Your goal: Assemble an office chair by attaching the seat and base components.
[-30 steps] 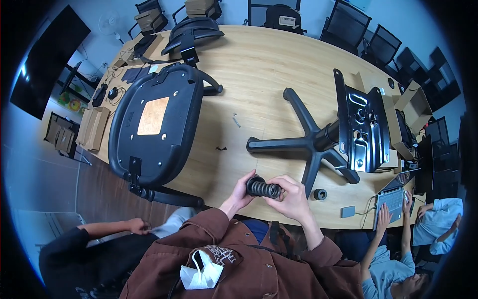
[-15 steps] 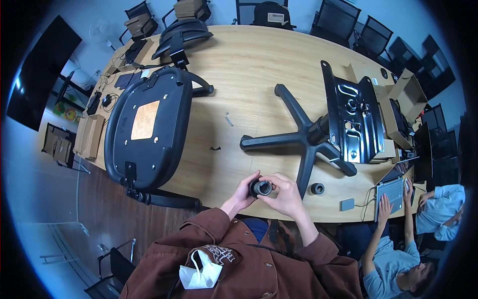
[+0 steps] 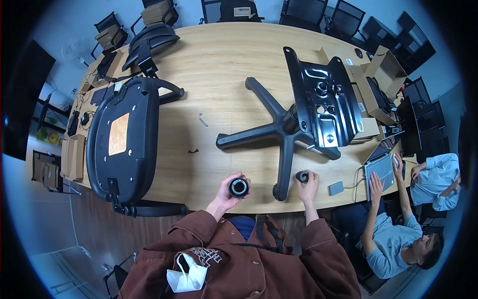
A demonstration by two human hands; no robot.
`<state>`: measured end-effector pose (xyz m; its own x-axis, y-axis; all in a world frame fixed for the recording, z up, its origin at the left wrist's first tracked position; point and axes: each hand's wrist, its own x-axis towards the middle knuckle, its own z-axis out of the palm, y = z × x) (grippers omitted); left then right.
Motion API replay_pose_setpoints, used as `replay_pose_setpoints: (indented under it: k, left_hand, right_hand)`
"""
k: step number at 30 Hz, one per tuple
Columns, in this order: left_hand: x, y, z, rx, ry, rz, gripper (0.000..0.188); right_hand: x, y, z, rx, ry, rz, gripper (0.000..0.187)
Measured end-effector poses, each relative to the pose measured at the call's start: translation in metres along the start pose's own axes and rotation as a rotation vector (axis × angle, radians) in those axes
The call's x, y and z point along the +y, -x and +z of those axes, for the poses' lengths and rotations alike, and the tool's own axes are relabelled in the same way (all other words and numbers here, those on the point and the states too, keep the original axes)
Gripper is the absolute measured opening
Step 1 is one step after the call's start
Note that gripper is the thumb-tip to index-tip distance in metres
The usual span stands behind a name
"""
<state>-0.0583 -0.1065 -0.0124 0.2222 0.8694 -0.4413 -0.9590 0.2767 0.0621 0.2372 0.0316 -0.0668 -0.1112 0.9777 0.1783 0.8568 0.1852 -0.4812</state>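
My left hand is wrapped round a black hollow cylindrical sleeve, whose round open end faces up. It is held near the table's front edge. Farther right, my right hand has its fingers closed on a small black plastic ring at the tabletop. Between and beyond both hands stands a black five-legged chair base. A black metal seat plate sits atop its column. To the left, an upturned black chair seat with attached armrests rests on the table.
A bolt and a small dark part lie on the wooden table. At right are a grey box-shaped device, a laptop used by a seated person, and open cartons. A black backrest lies far left.
My right hand has left the black sleeve and moved right to the small ring on the table. My left hand alone keeps the sleeve. The whole view has shifted.
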Motion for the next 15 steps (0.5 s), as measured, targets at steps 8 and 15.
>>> replay_pose_setpoints:
  k: [8, 15]
  left_hand:
    - [-0.002, -0.002, 0.007, 0.077, -0.123, 0.049, 0.025]
    - [-0.005, -0.010, 0.025, 0.324, -0.199, 0.122, 0.022]
  right_hand:
    - [-0.078, -0.004, -0.061, 0.071, -0.722, 0.113, 0.050]
    - [-0.191, 0.011, -0.108, -0.377, -0.664, -0.434, 0.053]
